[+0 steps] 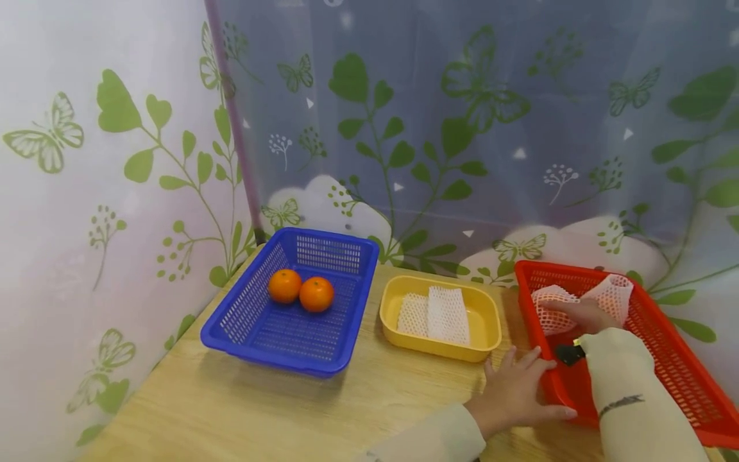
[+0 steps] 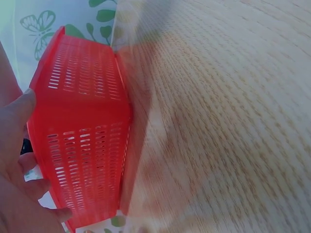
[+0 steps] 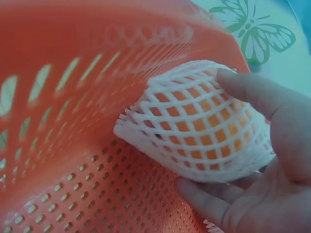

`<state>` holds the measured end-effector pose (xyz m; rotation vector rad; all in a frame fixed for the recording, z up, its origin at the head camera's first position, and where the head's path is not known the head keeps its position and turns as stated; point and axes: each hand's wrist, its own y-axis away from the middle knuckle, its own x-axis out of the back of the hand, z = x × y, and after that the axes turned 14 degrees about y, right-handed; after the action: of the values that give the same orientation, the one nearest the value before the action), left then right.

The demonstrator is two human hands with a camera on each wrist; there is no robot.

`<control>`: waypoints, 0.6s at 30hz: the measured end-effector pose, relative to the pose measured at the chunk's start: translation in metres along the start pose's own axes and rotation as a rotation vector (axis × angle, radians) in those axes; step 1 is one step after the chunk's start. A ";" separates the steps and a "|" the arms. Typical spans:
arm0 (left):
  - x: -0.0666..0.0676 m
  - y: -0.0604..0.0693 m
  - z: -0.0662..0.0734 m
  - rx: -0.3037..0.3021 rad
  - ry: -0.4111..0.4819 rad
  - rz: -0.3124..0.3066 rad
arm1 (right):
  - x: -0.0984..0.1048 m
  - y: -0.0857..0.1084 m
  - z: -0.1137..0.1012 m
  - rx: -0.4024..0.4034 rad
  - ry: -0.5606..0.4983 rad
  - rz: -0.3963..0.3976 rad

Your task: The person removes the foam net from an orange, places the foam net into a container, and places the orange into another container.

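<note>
In the red basket (image 1: 664, 333) lie net-wrapped fruits; the right hand (image 1: 591, 314) is around the left one (image 1: 554, 308). Seen from the right wrist, the hand (image 3: 262, 160) holds an orange fruit in a white foam net (image 3: 194, 121), thumb on top and fingers beneath. A second white net (image 1: 614, 296) is beside it, partly behind the hand. The left hand (image 1: 514, 391) rests with spread fingers on the basket's near left rim; in the left wrist view the hand (image 2: 19, 170) touches the edge of the red basket (image 2: 82, 111).
A blue basket (image 1: 288, 330) with two bare oranges (image 1: 300, 294) stands at the left. Between the baskets, a yellow tray (image 1: 441, 350) holds white foam nets (image 1: 447, 314). Patterned curtains (image 1: 416, 128) hang behind the wooden table (image 1: 242, 410).
</note>
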<state>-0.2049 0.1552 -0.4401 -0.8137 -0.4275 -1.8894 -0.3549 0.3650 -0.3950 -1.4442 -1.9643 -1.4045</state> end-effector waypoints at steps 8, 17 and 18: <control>0.002 -0.001 0.001 -0.009 -0.019 0.001 | 0.000 0.005 0.003 0.131 0.013 -0.018; -0.001 -0.002 0.001 -0.009 -0.044 0.033 | 0.004 0.023 -0.003 0.093 0.003 0.002; -0.001 -0.002 0.002 -0.010 -0.045 0.036 | 0.006 0.027 -0.004 0.083 0.001 0.015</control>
<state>-0.2056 0.1578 -0.4396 -0.8667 -0.4291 -1.8437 -0.3354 0.3647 -0.3753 -1.4182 -1.9826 -1.3014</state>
